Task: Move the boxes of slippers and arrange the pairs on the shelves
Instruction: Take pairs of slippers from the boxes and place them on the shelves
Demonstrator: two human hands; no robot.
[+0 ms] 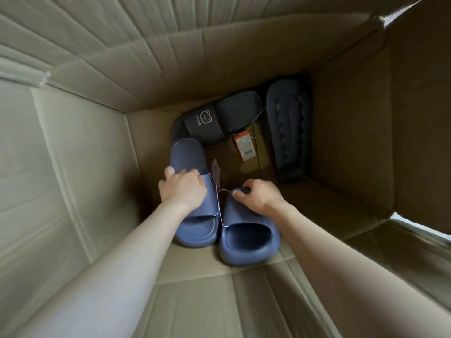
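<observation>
Both hands are down in the cardboard box (353, 118). My left hand (183, 189) grips the strap of the left blue slipper (197, 231), and my right hand (258, 196) pinches the tip of the right blue slipper (246, 242). Both slippers sit on the box floor by its near wall, tied together by a thin string (220, 215). Further in, an orange tag (244, 147) lies mid-floor. By the far wall there's a dark bear slipper (214, 118), and against the right wall a dark slipper sole-up (288, 128).
</observation>
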